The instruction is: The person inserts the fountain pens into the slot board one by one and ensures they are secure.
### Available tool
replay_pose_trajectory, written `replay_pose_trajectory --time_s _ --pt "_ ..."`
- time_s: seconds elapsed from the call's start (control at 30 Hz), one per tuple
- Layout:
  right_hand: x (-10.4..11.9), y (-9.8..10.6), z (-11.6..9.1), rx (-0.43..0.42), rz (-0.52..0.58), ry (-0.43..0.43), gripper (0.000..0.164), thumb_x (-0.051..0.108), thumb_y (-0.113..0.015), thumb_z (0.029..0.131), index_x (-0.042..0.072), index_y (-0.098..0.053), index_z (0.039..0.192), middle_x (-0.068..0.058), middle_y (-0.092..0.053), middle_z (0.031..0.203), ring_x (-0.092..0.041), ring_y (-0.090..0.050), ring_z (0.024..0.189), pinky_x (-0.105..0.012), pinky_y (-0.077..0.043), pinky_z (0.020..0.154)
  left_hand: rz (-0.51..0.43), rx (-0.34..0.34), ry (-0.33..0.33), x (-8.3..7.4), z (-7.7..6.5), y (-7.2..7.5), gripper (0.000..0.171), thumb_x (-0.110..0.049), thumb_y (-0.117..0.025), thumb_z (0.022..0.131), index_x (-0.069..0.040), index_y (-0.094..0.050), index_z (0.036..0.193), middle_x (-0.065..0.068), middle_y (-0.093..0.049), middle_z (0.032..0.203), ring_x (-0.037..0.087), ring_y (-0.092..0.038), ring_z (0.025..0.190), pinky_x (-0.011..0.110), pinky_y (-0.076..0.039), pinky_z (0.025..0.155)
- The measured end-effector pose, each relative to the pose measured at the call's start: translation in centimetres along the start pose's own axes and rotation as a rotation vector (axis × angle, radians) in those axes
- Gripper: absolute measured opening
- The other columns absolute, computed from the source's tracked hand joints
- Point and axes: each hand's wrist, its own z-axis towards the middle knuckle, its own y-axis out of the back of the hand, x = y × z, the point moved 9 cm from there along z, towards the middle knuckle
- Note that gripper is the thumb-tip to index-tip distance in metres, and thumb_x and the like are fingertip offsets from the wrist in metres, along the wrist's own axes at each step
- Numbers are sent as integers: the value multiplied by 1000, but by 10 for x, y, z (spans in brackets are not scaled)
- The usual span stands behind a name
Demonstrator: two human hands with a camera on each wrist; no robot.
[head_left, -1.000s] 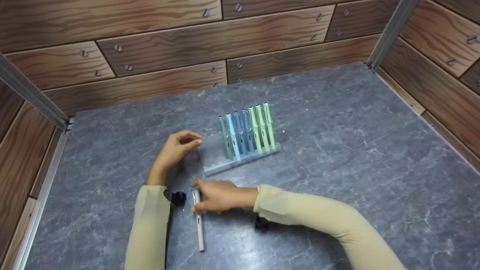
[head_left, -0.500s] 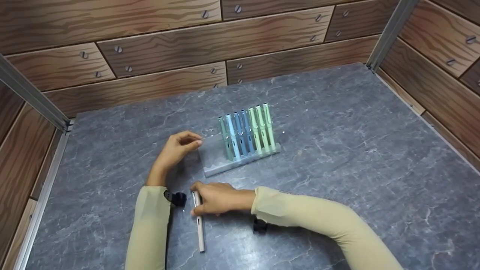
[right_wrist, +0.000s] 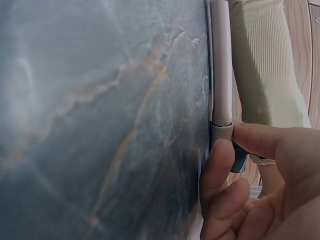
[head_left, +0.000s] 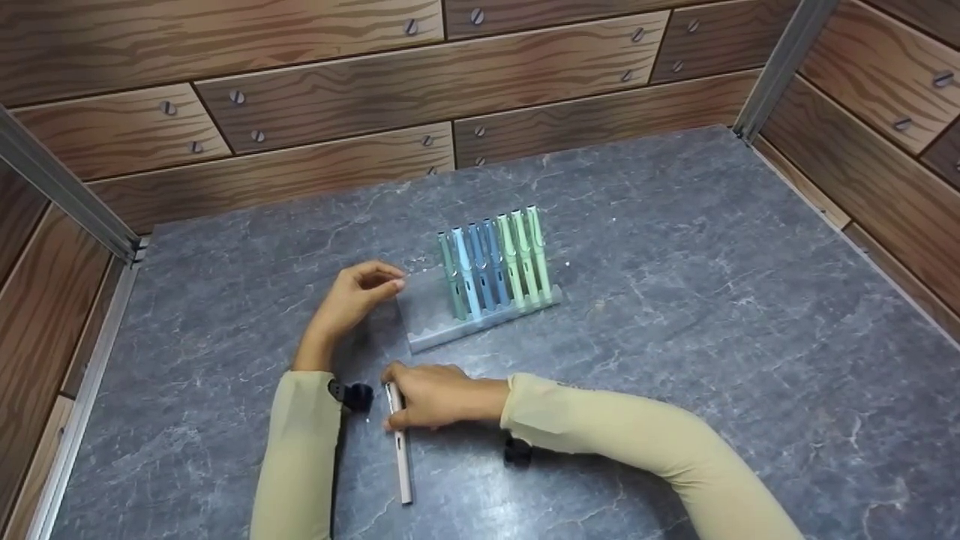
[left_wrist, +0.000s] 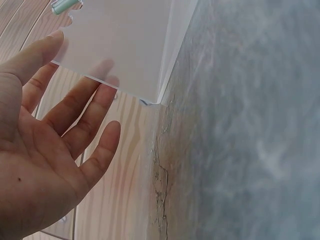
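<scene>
A clear pen stand (head_left: 442, 336) sits mid-table in the head view, with several pens standing in its right part: light green, dark blue, light blue and dark green. My left hand (head_left: 360, 292) holds the stand's left edge. In the left wrist view the thumb (left_wrist: 47, 49) is on one face of the clear panel (left_wrist: 125, 45) and fingertips show through it from behind. In front of the stand my right hand (head_left: 442, 394) grips a pale pinkish-grey pen (head_left: 403, 469) by its cap end. That pen (right_wrist: 221, 65) lies along the tabletop, thumb and fingers on either side.
The dark grey marbled tabletop (head_left: 712, 300) is bordered by wood-patterned walls (head_left: 337, 97) and metal corner posts (head_left: 784, 67). Black wrist cameras (head_left: 358, 397) hang under both cuffs. The left forearm stands just left of the pale pen.
My right hand and the pale pen have shifted only very slightly, toward the near side. My left hand and the stand keep their places.
</scene>
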Motion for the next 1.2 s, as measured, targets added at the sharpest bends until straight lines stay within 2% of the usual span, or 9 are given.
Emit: replay_pose_trajectory --time_s 0.13,0.33,0.8,1.2 --pt "0 0 -1 -2 2 1 56 42 -76 80 21 -51 125 4 -61 81 -10 -56 58 -30 -42 59 3 -1 1 0 0 0 31 -16 -67 91 5 -64 114 14 -70 107 8 -64 89 24 -50 81" --pt "-2 1 -2 6 30 8 52 38 -76 80 22 -51 123 7 -55 70 -9 -55 49 -28 -39 54 -7 -4 2 1 0 0 30 -15 -67 91 4 -64 113 15 -69 107 8 -64 90 25 -51 82" --pt "-2 1 -3 7 60 38 48 30 -75 79 24 -50 120 10 -52 71 -8 -54 53 -26 -40 54 6 -21 -16 -1 0 2 24 -13 -67 90 3 -66 109 12 -70 104 7 -64 87 23 -52 80" --pt "-1 1 -8 70 178 126 49 20 -70 82 20 -48 125 10 -53 66 -4 -52 41 -21 -42 45 29 -15 -13 1 1 1 28 -14 -66 91 4 -65 112 16 -69 108 8 -64 89 24 -50 80"
